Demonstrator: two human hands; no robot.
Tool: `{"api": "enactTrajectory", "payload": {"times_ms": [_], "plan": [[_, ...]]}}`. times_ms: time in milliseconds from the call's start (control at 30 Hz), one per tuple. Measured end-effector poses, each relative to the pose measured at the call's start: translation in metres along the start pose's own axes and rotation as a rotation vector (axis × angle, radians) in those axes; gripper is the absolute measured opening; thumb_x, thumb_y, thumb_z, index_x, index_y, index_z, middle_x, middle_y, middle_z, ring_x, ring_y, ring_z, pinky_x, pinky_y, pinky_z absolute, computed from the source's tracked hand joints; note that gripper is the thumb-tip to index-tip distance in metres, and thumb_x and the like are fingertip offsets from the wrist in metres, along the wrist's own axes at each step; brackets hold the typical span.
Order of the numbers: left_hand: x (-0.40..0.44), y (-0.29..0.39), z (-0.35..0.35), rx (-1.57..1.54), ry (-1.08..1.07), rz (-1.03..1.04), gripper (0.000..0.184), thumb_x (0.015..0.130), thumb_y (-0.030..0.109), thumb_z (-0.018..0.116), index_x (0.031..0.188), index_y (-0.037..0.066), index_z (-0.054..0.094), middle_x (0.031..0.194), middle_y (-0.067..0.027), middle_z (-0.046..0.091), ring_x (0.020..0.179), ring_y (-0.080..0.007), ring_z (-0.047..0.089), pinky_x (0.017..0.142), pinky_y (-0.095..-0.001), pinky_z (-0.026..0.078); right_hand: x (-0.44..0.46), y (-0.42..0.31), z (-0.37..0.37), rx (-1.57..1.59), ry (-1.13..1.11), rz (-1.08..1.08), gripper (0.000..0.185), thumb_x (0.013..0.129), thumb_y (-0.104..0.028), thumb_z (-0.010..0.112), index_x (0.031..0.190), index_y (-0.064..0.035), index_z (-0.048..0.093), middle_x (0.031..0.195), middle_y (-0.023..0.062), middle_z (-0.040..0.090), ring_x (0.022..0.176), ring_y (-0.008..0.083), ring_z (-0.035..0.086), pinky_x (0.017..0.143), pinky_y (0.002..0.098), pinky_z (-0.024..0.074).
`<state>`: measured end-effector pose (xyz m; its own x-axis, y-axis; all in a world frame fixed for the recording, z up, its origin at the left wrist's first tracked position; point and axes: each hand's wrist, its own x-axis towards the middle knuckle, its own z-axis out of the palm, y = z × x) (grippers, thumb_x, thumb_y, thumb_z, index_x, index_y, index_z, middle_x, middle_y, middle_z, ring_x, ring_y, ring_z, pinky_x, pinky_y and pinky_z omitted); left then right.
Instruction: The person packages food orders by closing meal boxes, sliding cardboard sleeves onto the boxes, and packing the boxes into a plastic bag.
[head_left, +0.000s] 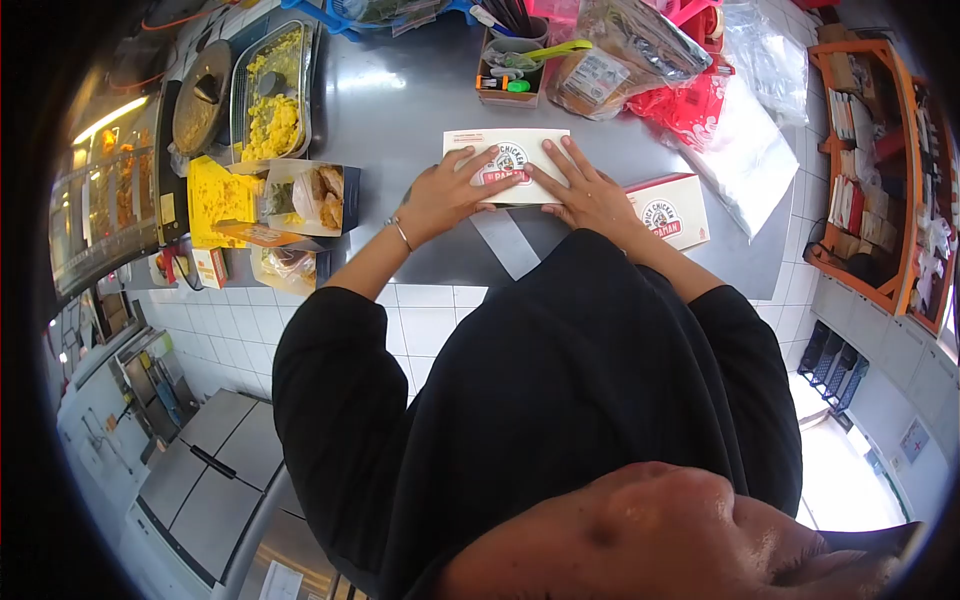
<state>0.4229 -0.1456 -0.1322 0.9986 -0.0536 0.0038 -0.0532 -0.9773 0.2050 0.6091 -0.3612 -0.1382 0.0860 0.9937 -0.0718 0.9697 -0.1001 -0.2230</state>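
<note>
A white carton (508,140) with a round chicken logo and red lettering lies on the steel table (400,95), in front of my body. My left hand (452,192) rests on the carton's left part, fingers stretched out and apart across its top. On the right part lies my right hand (588,198), its fingers also spread. Both thumbs are at the carton's near edge. A second printed carton (672,212) with a red side sits by my right forearm. From under the first carton a pale flat strip (507,243) reaches toward the table's near edge.
At left stand a clear tub of yellow food (272,130), a round lid (203,98), a yellow board (222,205) and an open food box (322,198). Behind are a pen holder (512,85) and plastic packs (600,75). Plastic sheets (745,150) and an orange shelf (870,265) are at right.
</note>
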Motion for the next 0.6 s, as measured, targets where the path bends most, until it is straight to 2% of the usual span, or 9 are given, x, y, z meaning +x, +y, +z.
{"api": "enactTrajectory", "payload": {"times_ms": [133,233,267,333,400,467,500,567,600], "plan": [[-0.008,0.001,0.013,-0.068,0.151,0.017,0.053,0.086,0.053,0.063,0.138,0.045,0.057,0.154,-0.0029,0.043,0.139,-0.0383,0.038,0.109,-0.0618,0.033,-0.002,-0.002,-0.007,-0.065,0.022,0.005,0.062,0.098,-0.042,0.055,0.155,-0.0280,0.035,0.163,0.0100,0.026,0.151,0.0316,0.024,0.110,0.0528,0.0422],[-0.009,-0.003,0.034,-0.119,0.221,0.122,0.051,0.082,0.043,0.072,0.133,0.044,0.061,0.158,-0.0005,0.040,0.146,-0.0455,0.029,0.108,-0.0727,0.027,-0.010,0.029,-0.009,0.174,0.152,-0.075,0.054,0.097,-0.032,0.059,0.148,-0.0199,0.046,0.154,0.0121,0.042,0.144,0.0291,0.037,0.105,0.0513,0.0453],[-0.008,-0.004,0.041,-0.106,0.252,0.122,0.052,0.082,0.040,0.073,0.132,0.044,0.062,0.157,-0.0003,0.041,0.145,-0.0457,0.030,0.108,-0.0725,0.027,-0.013,0.047,-0.009,0.317,0.363,-0.012,0.035,0.096,-0.023,0.061,0.129,-0.0109,0.060,0.128,0.0121,0.062,0.117,0.0281,0.060,0.092,0.0455,0.0512],[-0.005,0.003,0.042,-0.120,0.270,0.078,0.053,0.079,0.033,0.079,0.128,0.044,0.065,0.155,-0.0010,0.045,0.143,-0.0481,0.032,0.107,-0.0726,0.028,-0.019,0.089,-0.014,0.427,0.743,0.365,0.020,0.092,-0.013,0.065,0.110,-0.0066,0.064,0.100,0.0096,0.066,0.086,0.0267,0.065,0.076,0.0394,0.0519],[-0.001,0.011,0.043,-0.141,0.321,0.022,0.051,0.080,0.031,0.078,0.128,0.040,0.066,0.153,-0.0030,0.047,0.144,-0.0501,0.031,0.108,-0.0695,0.028,-0.015,0.148,-0.045,0.390,0.902,0.700,0.020,0.091,-0.014,0.066,0.110,-0.0070,0.064,0.085,0.0117,0.062,0.078,0.0277,0.064,0.069,0.0394,0.0508],[0.000,0.021,0.044,-0.141,0.352,-0.044,0.049,0.081,0.031,0.077,0.128,0.039,0.067,0.152,-0.0037,0.048,0.143,-0.0510,0.031,0.108,-0.0694,0.028,-0.020,0.228,-0.050,0.107,0.859,0.811,0.026,0.092,-0.025,0.064,0.113,-0.0091,0.064,0.085,0.0140,0.064,0.075,0.0317,0.064,0.064,0.0451,0.0489],[0.002,0.024,0.048,-0.125,0.365,-0.082,0.048,0.082,0.031,0.076,0.128,0.039,0.067,0.152,-0.0034,0.048,0.143,-0.0510,0.031,0.108,-0.0708,0.028,-0.021,0.256,-0.066,0.324,0.573,0.945,0.029,0.094,-0.031,0.062,0.115,-0.0103,0.063,0.090,0.0112,0.067,0.078,0.0284,0.065,0.066,0.0420,0.0504],[0.004,0.032,0.050,-0.099,0.376,-0.148,0.047,0.083,0.031,0.075,0.128,0.039,0.067,0.152,-0.0034,0.048,0.142,-0.0510,0.032,0.107,-0.0721,0.027,-0.008,0.270,-0.083,0.907,0.434,1.148,0.030,0.096,-0.034,0.061,0.118,-0.0142,0.062,0.096,0.0062,0.068,0.080,0.0231,0.064,0.070,0.0401,0.0513],[0.005,0.035,0.050,-0.088,0.375,-0.173,0.046,0.084,0.031,0.075,0.129,0.039,0.067,0.152,-0.0036,0.048,0.142,-0.0511,0.032,0.108,-0.0720,0.027,-0.005,0.276,-0.084,0.979,0.381,1.136,0.030,0.096,-0.034,0.061,0.119,-0.0159,0.062,0.097,0.0048,0.067,0.081,0.0220,0.063,0.072,0.0417,0.0511]]}}
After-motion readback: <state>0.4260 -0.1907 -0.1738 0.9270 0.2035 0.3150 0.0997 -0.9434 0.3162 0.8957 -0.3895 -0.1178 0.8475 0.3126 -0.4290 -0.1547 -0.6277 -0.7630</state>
